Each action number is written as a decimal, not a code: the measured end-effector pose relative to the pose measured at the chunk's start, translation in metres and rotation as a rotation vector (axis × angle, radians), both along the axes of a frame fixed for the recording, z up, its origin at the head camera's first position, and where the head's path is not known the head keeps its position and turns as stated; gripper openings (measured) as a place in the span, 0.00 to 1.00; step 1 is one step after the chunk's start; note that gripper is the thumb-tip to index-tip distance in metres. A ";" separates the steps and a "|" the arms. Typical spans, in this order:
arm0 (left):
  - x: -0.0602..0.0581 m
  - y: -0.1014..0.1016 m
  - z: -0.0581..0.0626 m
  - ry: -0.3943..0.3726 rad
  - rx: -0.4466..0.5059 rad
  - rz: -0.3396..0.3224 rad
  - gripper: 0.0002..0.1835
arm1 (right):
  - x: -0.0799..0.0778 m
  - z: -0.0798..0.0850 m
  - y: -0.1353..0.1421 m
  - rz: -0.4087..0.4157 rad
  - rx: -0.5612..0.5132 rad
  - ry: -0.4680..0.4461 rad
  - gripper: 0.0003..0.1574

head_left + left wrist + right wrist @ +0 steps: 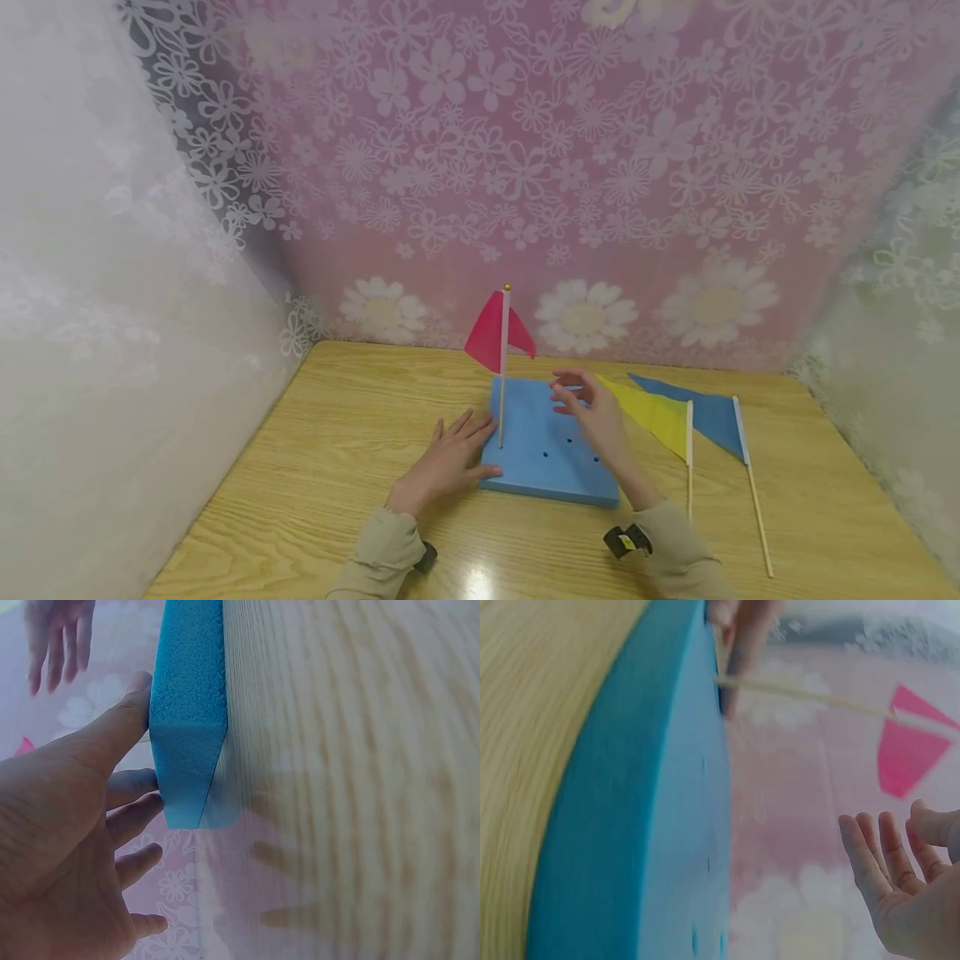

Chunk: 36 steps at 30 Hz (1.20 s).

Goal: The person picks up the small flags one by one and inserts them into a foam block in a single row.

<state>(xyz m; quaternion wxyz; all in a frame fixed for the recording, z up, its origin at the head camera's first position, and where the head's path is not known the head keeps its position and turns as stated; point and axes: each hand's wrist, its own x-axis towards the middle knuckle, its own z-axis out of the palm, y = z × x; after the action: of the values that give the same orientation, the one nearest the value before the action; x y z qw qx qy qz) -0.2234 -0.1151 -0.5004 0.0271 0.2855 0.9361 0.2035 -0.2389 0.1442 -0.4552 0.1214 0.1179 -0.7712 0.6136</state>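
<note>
A blue foam board (528, 468) with several small holes lies on the table. Near its left side a pink flag (489, 335) stands upright, the foot of its wooden stick in the board. My left hand (447, 467) rests at the board's left edge, fingers spread, thumb on the near corner; the left wrist view shows thumb and fingertips touching the foam block (187, 682). Above the board's right part hovers my right hand (597, 419), its fingers loosely bent and nothing between them. In the right wrist view that hand (911, 900) is apart from the board.
Right of the board lie a yellow flag (663, 423) and a blue flag (718, 423) on wooden sticks, the yellow one partly over the blue. The wooden table (315, 500) meets a pink flowered curtain (450, 183) at the back and pale sheets (112, 292) at the sides.
</note>
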 end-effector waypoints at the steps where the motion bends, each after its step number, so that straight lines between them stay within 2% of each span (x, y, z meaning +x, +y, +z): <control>1: 0.000 0.000 0.000 -0.002 0.000 0.000 0.42 | 0.002 0.002 0.008 -0.012 -0.013 -0.015 0.20; 7: 0.000 0.000 0.000 -0.010 -0.006 0.005 0.42 | 0.011 0.003 0.053 -0.050 -0.048 -0.016 0.23; 14: -0.001 0.000 -0.001 -0.024 0.011 0.007 0.42 | 0.023 -0.005 0.099 -0.116 0.009 0.006 0.21; 18: -0.001 0.000 -0.002 -0.030 0.024 0.006 0.42 | 0.031 -0.011 0.121 -0.154 0.061 -0.022 0.22; 23: 0.000 0.001 -0.003 -0.025 0.020 0.006 0.41 | 0.045 -0.019 0.145 -0.177 0.220 -0.125 0.26; 27: 0.000 0.001 -0.002 -0.016 0.022 0.003 0.41 | 0.051 -0.025 0.162 -0.168 0.378 -0.252 0.28; 33: 0.000 0.001 -0.001 -0.015 0.035 -0.001 0.41 | 0.049 -0.031 0.177 -0.159 0.670 -0.329 0.28; 36: 0.000 0.001 -0.001 -0.012 0.037 -0.004 0.41 | 0.046 -0.032 0.181 -0.162 0.738 -0.370 0.27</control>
<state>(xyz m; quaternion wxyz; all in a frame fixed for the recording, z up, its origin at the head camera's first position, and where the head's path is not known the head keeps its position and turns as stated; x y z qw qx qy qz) -0.2237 -0.1140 -0.5014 0.0280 0.2867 0.9315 0.2222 -0.1931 0.3250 -0.4877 -0.0215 -0.0197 -0.9549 0.2955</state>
